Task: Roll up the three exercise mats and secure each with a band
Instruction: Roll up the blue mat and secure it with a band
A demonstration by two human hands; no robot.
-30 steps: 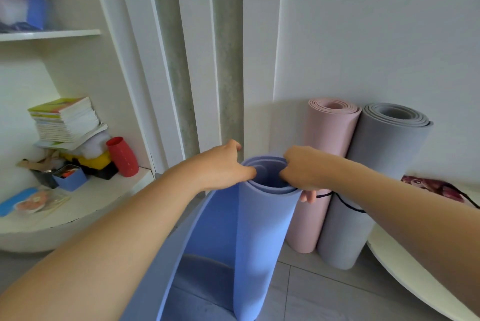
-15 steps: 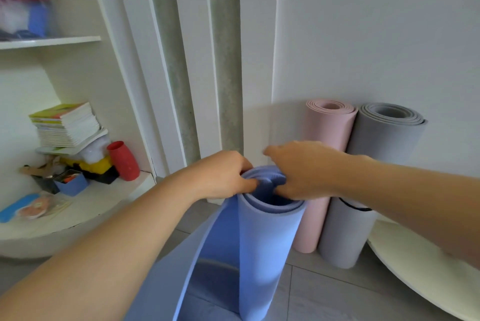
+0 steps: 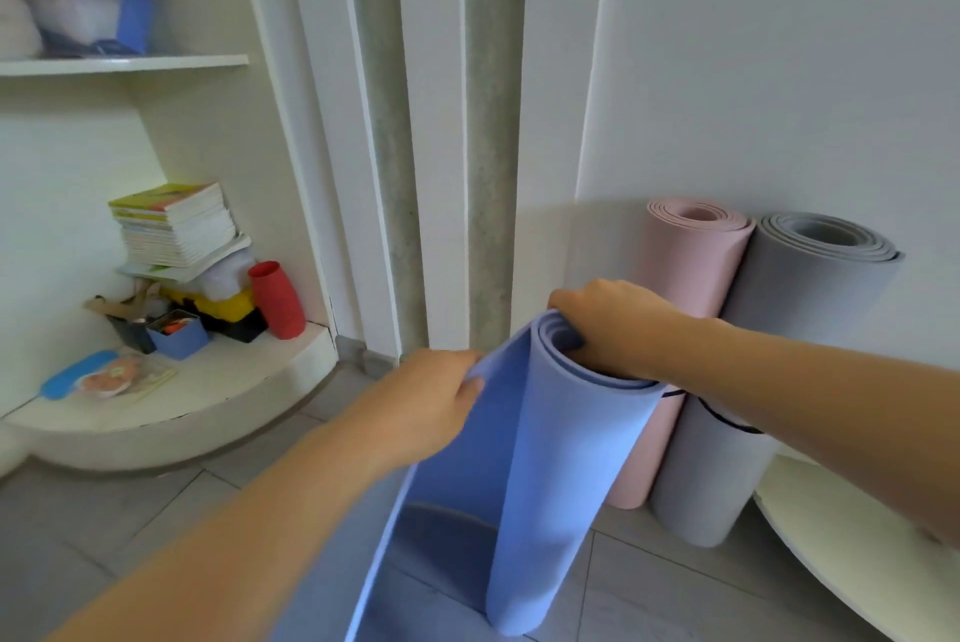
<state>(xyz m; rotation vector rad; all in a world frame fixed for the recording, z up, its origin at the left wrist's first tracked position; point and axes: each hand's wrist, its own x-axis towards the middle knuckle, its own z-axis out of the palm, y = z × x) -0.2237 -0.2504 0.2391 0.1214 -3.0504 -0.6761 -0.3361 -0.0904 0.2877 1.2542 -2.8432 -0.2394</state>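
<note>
The blue mat [image 3: 561, 459] stands on end on the tiled floor [image 3: 156, 511], just beside two finished rolls. Most of it is wound into a tube, with a loose flap hanging open on its left side. To finish this roll well, I judge that the tube should stay upright and turn into the flap under steady tension, top edges kept level so the layers do not spiral into a cone. A slack wrap would likely spring open before a band goes on. The right hand [image 3: 613, 329] grasps the tube's top rim, its fingers hooked into the core. The left hand [image 3: 431, 402] pinches the flap's top edge. By count there are three mats: one blue, one grey mat [image 3: 769, 329] and one pink mat [image 3: 680, 288], the last two leaning on the wall. One thin black band [image 3: 727, 420] shows across the grey roll. Whether the pink roll has one I cannot tell, and none shows on the blue.
</note>
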